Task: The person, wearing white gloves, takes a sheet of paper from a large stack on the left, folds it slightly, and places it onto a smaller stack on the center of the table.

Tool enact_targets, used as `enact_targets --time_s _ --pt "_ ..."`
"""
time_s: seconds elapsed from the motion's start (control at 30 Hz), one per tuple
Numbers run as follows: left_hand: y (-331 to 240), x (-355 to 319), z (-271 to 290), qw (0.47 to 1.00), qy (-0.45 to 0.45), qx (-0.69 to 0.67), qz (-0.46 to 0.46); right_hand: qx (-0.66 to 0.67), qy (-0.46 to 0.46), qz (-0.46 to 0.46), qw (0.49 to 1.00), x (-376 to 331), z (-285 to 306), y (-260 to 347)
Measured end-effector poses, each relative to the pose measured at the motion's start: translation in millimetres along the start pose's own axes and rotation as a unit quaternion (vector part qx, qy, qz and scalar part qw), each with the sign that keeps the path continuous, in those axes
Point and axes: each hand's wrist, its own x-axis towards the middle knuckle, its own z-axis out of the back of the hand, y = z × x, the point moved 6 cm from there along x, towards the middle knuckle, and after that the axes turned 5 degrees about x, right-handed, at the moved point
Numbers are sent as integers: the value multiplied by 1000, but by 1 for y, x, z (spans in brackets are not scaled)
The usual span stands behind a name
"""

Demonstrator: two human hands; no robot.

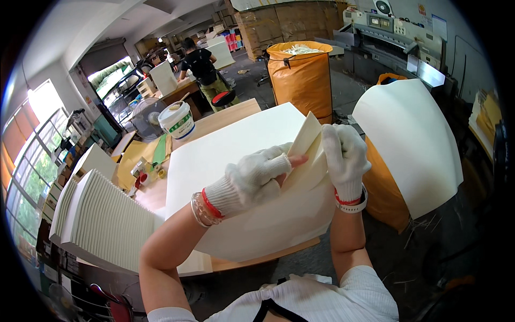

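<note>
A large white paper sheet (257,231) bends up toward me over the table, its far right corner (308,134) curled into a pointed fold. My right hand (345,158), in a white knit glove with a red cuff, is closed on the sheet's raised edge. My left hand (257,174) wears a similar glove with some fingertips bare. Its fingers are bent against the fold, gripping the paper near the right hand; part of that grip is hidden. Beneath lies more flat white paper (230,145).
At left, a thick stack of white sheets (107,225) leans in layers. A white tub (177,121) stands on the wooden table (241,111). Beyond are an orange bag (300,80) and a person (198,67); a large white sheet (410,145) rests over another orange bag (383,188) at right.
</note>
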Motion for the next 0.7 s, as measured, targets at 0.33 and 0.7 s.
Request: enact_targets --time_s 0.33,0.7 --pt "-5 2 2 991 -86 -95 -48 4 -7 -51 999 2 1 0" --pt "-7 1 0 995 -91 -24 -45 -9 -26 -70 997 4 1 5"
